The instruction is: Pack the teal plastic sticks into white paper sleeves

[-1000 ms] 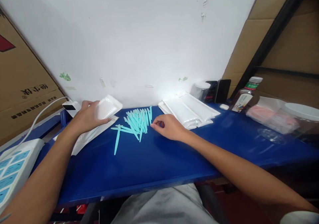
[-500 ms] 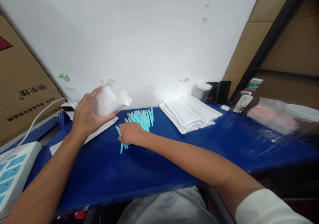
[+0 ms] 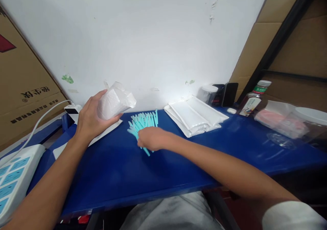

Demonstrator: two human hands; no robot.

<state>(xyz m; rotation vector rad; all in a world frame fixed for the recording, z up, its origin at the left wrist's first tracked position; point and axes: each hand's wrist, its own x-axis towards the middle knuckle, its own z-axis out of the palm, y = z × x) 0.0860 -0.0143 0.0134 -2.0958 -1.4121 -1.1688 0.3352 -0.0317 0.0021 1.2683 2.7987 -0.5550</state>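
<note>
My left hand (image 3: 93,117) is wrapped round a crinkled translucent plastic bag (image 3: 113,102), lifted above the back left of the table. Its contents look whitish and cannot be made out. My right hand (image 3: 152,138) is closed at the near side of a heap of thin teal plastic sticks (image 3: 143,120). Several teal sticks poke out from around and under the fist, some towards the table's front. How many are inside the fingers is hidden. The heap lies loosely fanned on the blue table (image 3: 122,179), close to the wall.
White padded envelopes (image 3: 196,116) are stacked right of the sticks. Further right stand a lidded jar (image 3: 208,93), a phone (image 3: 229,94), a bottle (image 3: 252,98) and a bag of pink items (image 3: 281,119). A white sheet (image 3: 106,131) lies below my left hand; a power strip (image 3: 17,179) is at left.
My right hand has moved to the right, and the teal sticks at the heap's left end have shifted right with it. My left hand keeps the plastic bag in nearly the same place.
</note>
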